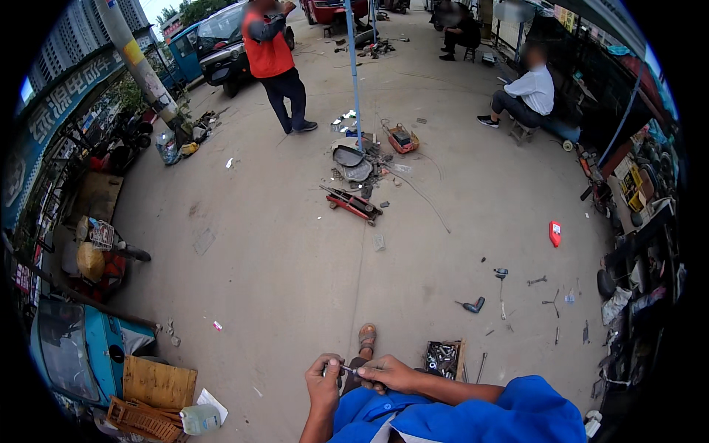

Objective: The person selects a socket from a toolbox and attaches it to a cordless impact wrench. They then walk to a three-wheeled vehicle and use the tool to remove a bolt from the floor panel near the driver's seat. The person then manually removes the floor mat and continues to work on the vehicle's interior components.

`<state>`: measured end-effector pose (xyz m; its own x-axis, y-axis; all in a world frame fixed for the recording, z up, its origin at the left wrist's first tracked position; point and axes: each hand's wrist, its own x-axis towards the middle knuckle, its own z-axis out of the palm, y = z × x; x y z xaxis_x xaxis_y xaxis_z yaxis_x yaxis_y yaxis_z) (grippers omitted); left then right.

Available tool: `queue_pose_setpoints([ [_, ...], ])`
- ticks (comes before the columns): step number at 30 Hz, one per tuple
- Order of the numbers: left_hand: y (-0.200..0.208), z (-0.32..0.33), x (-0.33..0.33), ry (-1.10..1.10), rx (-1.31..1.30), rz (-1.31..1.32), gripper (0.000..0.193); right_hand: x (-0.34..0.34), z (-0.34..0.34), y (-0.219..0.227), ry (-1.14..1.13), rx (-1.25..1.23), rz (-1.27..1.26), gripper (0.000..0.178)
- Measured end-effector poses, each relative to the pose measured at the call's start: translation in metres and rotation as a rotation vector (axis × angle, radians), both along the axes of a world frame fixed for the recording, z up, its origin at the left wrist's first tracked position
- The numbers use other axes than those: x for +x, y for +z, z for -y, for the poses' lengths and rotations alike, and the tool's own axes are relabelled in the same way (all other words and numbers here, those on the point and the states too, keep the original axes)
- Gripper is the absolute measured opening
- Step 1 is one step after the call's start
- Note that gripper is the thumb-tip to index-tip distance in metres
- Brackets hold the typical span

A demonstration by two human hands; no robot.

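In front of my lap, my left hand and my right hand are close together with fingers pinched. A small, slim, dark metal piece spans the gap between them, gripped at each end. It looks like a bolt, but is too small to tell for sure. Just right of my knees sits an open box full of mixed metal fasteners and small parts. My sandalled foot rests on the concrete beyond my hands.
To the right lie a cordless drill, another power tool, a wrench, a three-armed spanner and a red bottle. Ahead are a red floor jack and a pole. Several people are farther off. A jug stands lower left.
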<state>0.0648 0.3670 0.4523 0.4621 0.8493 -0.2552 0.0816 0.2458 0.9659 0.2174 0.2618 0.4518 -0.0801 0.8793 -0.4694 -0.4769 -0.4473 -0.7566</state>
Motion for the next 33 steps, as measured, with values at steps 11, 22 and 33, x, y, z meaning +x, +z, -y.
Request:
queue_pose_setpoints([
  [11,0.013,-0.141,0.127,-0.289,-0.018,0.021,0.034,0.095,-0.107,-0.003,-0.247,0.017,0.035,0.046],
  [22,-0.031,-0.167,0.308,-0.512,-0.062,0.028,0.027,0.243,-0.109,-0.031,-0.471,-0.092,-0.165,0.045],
  [33,-0.017,-0.159,0.574,-0.496,-0.107,0.003,0.027,0.511,-0.103,-0.015,-0.504,-0.092,0.086,0.042],
])
